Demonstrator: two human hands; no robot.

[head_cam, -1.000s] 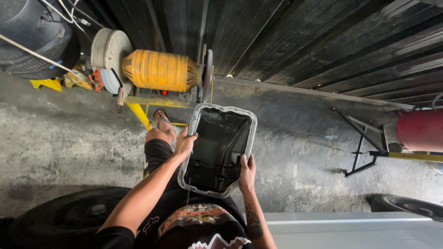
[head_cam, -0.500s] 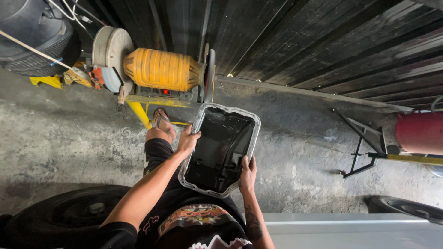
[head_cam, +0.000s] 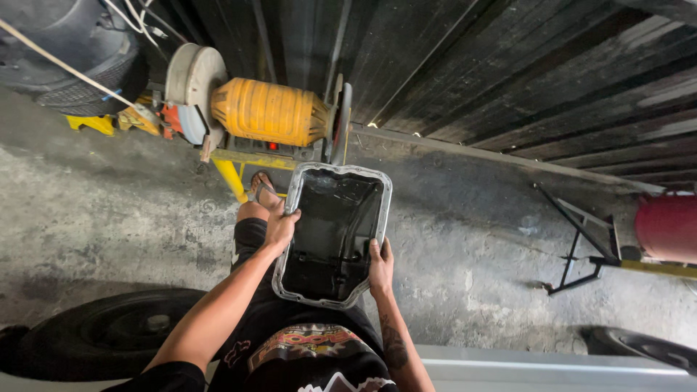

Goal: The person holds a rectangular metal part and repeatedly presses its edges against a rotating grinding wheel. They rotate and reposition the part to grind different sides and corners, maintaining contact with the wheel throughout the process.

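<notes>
Currently, a dark oily metal pan (head_cam: 334, 236) is gripped at both long rims by the left hand (head_cam: 279, 226) and right hand (head_cam: 380, 267), lifted just before the yellow bench grinder (head_cam: 265, 112), not yet set down anywhere.

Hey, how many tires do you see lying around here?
3. One tire at top left behind the yellow bench grinder, one tire on the floor at bottom left, one partly cut off at bottom right. Others may be out of frame.

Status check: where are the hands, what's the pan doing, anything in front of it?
Left hand and right hand grip the metal pan by opposite rims. Pan level, dark inside. Yellow bench grinder just ahead.
</notes>
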